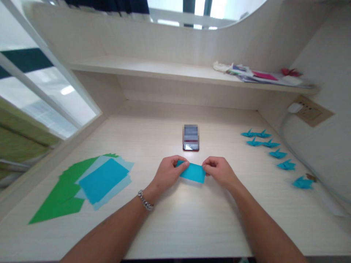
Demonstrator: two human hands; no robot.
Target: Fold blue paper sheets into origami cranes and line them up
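A small blue sheet of origami paper (pixel 194 173), rectangular and apparently folded over, is held up just above the desk between my two hands. My left hand (pixel 170 170) pinches its left end, thumb on top. At the upper right corner, my right hand (pixel 218 169) grips it between thumb and fingers. Beyond the paper a phone (pixel 191 137) lies flat, its screen lit but blurred out. Blue folded paper cranes (pixel 278 153), several of them, stand in a line along the right side.
On the left lie fanned green paper sheets (pixel 65 186), partly under blue paper sheets (pixel 104 179). A shelf (pixel 164 70) with papers (pixel 263 75) runs across the back. A plug (pixel 295 107) sits in the right wall socket, its cable (pixel 290 146) trailing behind the cranes.
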